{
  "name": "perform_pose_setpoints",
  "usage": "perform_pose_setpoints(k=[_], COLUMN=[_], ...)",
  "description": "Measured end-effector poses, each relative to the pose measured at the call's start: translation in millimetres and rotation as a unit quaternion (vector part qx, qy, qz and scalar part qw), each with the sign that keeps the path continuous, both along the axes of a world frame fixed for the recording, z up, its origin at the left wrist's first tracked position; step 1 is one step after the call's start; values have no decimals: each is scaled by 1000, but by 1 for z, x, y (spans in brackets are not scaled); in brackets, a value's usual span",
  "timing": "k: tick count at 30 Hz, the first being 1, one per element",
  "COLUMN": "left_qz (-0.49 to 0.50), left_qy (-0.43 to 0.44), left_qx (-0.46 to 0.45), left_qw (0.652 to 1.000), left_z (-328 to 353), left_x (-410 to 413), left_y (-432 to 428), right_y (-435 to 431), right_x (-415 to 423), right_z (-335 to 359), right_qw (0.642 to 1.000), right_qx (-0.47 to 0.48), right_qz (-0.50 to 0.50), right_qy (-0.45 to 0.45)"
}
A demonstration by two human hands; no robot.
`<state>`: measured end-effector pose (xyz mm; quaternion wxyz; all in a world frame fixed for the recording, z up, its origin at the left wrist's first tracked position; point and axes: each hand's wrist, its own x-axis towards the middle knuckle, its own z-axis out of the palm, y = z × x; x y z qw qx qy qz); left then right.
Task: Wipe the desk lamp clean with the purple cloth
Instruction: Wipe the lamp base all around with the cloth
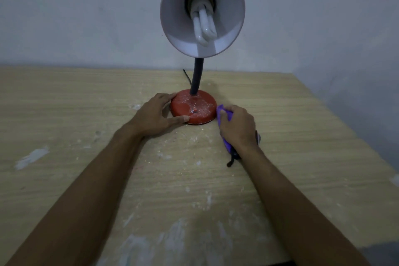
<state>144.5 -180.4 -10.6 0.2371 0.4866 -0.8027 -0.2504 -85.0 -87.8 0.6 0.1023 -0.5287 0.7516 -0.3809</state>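
A desk lamp stands on the wooden desk, its round red base (194, 108) speckled with white dust. A black flexible neck (197, 77) rises to a pale shade (203, 9) that faces me with a white coiled bulb inside. My left hand (155, 115) rests against the base's left side, fingers and thumb spread around its rim. My right hand (237, 126) is closed on the purple cloth (223, 114), whose bunched tip touches the base's right edge. Part of the cloth is hidden under the hand.
The wooden desk (86, 114) carries white paint smears and dust. A black cord (186, 75) runs behind the lamp; another dark cord end (231, 161) lies under my right wrist. A grey wall stands close behind. The desk's right edge slants away at the right.
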Motion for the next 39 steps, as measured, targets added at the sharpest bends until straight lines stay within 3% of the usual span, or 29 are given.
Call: perform_pose_setpoints(k=[3, 6, 10, 16, 19, 22, 25, 28, 35, 39], left_qz=[6, 12, 11, 25, 30, 24, 12, 14, 13, 12], left_qy=[-2, 1, 2, 2, 6, 11, 26, 44, 53, 51], left_qx=[1, 5, 9, 11, 10, 6, 19, 24, 24, 18], left_qw=[1000, 1000, 1000, 1000, 999, 1000, 999, 999, 998, 998], left_z=[-1, -1, -1, -2, -3, -3, -1, -2, -5, -6], left_x=[0, 0, 0, 1, -1, -1, 3, 5, 5, 5], left_y=[1, 1, 3, 1, 1, -1, -4, -5, -6, -6], right_y=[8, 20, 12, 5, 19, 20, -11, -51, -92, -77], right_x=[-3, -17, -17, 16, 6, -12, -32, -46, -32, -28], right_z=[3, 7, 8, 3, 7, 14, 18, 24, 24, 23], right_qw=[997, 987, 997, 999, 985, 949, 987, 992, 977, 966], right_qx=[38, 55, -7, 25, 46, 73, -26, -51, 49, 48], right_qz=[57, 150, 25, -3, 147, 297, 153, 67, 206, 249], right_qy=[42, 24, -76, 26, 82, 76, -38, -92, 21, 57])
